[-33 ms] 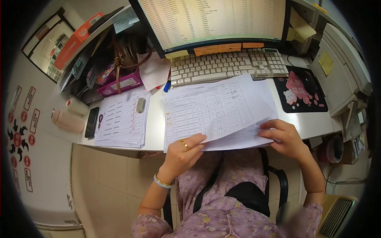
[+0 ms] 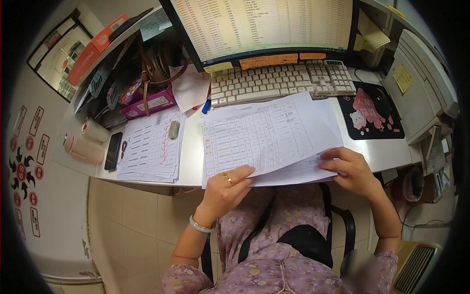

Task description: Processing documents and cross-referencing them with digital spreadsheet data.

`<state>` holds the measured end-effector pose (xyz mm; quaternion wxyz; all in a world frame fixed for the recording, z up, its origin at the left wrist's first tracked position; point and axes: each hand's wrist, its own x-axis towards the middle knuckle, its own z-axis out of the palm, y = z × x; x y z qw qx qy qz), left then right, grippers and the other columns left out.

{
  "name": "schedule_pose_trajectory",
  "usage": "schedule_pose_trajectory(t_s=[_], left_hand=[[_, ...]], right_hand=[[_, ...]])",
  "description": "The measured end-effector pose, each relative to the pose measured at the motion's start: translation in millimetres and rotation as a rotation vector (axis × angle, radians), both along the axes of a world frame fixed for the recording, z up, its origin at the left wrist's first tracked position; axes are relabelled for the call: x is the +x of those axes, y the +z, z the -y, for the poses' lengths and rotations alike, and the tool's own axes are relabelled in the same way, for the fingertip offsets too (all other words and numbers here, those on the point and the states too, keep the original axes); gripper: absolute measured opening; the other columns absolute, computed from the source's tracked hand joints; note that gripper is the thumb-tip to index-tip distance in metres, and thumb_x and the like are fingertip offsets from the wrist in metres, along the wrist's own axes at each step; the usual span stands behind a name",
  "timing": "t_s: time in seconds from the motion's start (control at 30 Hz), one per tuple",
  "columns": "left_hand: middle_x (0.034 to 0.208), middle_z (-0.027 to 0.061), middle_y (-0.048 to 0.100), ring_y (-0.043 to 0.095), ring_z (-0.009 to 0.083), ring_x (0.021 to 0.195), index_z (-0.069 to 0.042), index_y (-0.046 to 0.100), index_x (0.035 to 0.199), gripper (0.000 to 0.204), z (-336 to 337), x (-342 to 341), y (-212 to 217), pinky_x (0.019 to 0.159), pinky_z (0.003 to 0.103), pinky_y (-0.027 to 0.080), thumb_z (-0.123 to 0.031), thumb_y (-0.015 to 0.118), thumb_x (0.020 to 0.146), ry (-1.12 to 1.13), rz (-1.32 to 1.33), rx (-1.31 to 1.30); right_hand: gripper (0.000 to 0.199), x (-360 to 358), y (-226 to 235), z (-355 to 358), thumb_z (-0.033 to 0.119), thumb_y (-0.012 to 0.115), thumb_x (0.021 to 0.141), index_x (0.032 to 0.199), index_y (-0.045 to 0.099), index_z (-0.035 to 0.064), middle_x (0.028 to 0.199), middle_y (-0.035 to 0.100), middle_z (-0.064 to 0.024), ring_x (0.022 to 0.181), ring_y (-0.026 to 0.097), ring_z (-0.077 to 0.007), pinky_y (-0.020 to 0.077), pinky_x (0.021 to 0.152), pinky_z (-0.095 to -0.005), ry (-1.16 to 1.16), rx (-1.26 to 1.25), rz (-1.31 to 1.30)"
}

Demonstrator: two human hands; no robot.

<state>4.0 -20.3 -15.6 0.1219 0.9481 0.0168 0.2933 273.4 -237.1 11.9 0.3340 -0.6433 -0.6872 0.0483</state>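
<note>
Printed table sheets (image 2: pixel 245 139) at the worktop's (image 2: pixel 192 152) front edge, in front of the keyboard (image 2: pixel 264 82). Left hand (image 2: pixel 226 193): fingers clamped on their lower edge. Right hand (image 2: pixel 350 171): fingers touching right edge, can't tell if pinched. 1 black smartphone (image 2: pixel 113 152) well left, beside a paper stack (image 2: pixel 144 147).

The top sheet (image 2: pixel 249 139) partly hides the papers (image 2: pixel 327 125) beneath.

Printed sheets (image 2: pixel 254 132) look thin, smooth, matt paper. Surface (image 2: pixel 193 152) is white, smooth, glossy. Keyboard (image 2: pixel 264 83): matt plastic. Ring (image 2: pixel 227 180): shiny gold-toned metal. Phone (image 2: pixel 113 153): dark, smooth, glossy face. Dress (image 2: pixel 269 267): soft printed cloth. Floor tiles (image 2: pixel 139 210): smooth, faint sheen.
</note>
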Motion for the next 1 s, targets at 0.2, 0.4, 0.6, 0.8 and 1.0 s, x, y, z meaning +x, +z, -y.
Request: schedule_pose_trajectory(t_s=[0.2,0.4,0.6,0.8,1.0], left_hand=[[0.108,0.0062,0.067,0.068,0.0231,0.086,-0.004,0.067,0.085,0.016,1,-1,4,0.067,0.032,0.054,-0.007,0.075,0.072,-0.001,0.0,-0.015],[0.1,0.0089,0.068,0.067,0.0251,0.08,-0.005,0.071,0.097,0.023,-8,-9,5,0.066,0.032,0.053,0.002,0.07,0.075,0.184,0.123,-0.069],[0.09,0.013,0.067,0.065,0.0232,0.074,-0.003,0.072,0.103,0.037,-25,-15,23,0.064,0.029,0.051,0.015,0.057,0.075,0.452,0.425,-0.037],[0.089,0.0129,0.065,0.063,0.0215,0.08,0.002,0.071,0.104,0.027,-23,-20,26,0.073,0.028,0.049,0.013,0.057,0.084,0.506,0.39,-0.121],[0.084,0.0087,0.061,0.058,0.0161,0.075,0.003,0.069,0.109,0.027,-22,-16,25,0.069,0.024,0.047,0.01,0.056,0.087,0.528,0.403,-0.135]], right_hand=[[0.036,1,5,-1,-0.001,0.067,0.064,0.099,0.068,0.0096,0.104,0.064,-0.0077,0.093,0.064,-0.0271,0.0538,0.079,-0.0349,0.01,-0.015,0.037],[0.031,10,10,8,-0.006,0.065,0.07,0.099,0.065,0.0034,0.104,0.065,-0.0088,0.095,0.065,-0.0232,0.0532,0.082,-0.0322,-0.081,0.115,0.006],[0.013,49,21,40,0.001,0.054,0.096,0.108,0.057,-0.0016,0.096,0.064,-0.0057,0.091,0.065,-0.0144,0.0521,0.083,-0.0271,-0.5,0.488,-0.434],[0.015,65,23,68,0.007,0.053,0.098,0.109,0.055,-0.0034,0.098,0.064,-0.0078,0.09,0.065,-0.0156,0.0535,0.083,-0.0283,-0.594,0.606,-0.479],[0.011,47,25,65,0.002,0.055,0.095,0.105,0.058,-0.0018,0.1,0.064,-0.0095,0.093,0.062,-0.0144,0.0482,0.085,-0.0255,-0.512,0.508,-0.332]])
